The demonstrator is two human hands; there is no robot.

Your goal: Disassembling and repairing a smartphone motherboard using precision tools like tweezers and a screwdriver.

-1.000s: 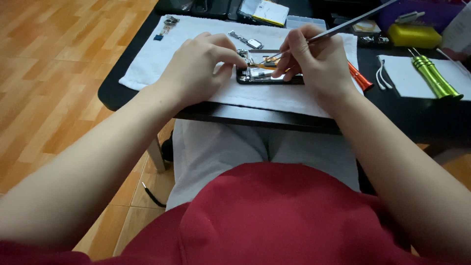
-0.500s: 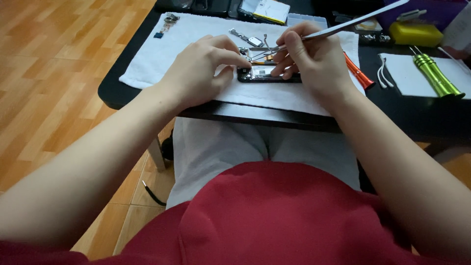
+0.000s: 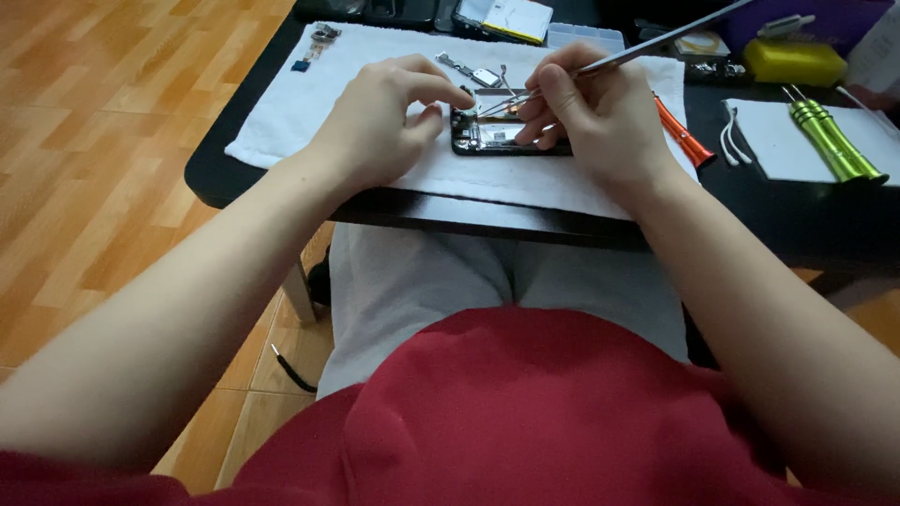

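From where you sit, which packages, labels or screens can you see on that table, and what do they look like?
Opened phone: on the white towel between both hands, dark rectangular frame, insides showing, no lit screen.
Flat pack: far edge of the table, rectangular, white with a yellow strip.
Clear plastic box: beside that pack, small, compartmented.
Yellow block: far right, rectangular; whether it bears a label is too small to tell.

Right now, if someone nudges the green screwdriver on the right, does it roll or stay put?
The green screwdriver looks like a round metal barrel, so it probably rolls sideways if nudged. It lies on a flat white sheet, with little to stop it. Its glossy finish hints it is slippery; probably stiff.
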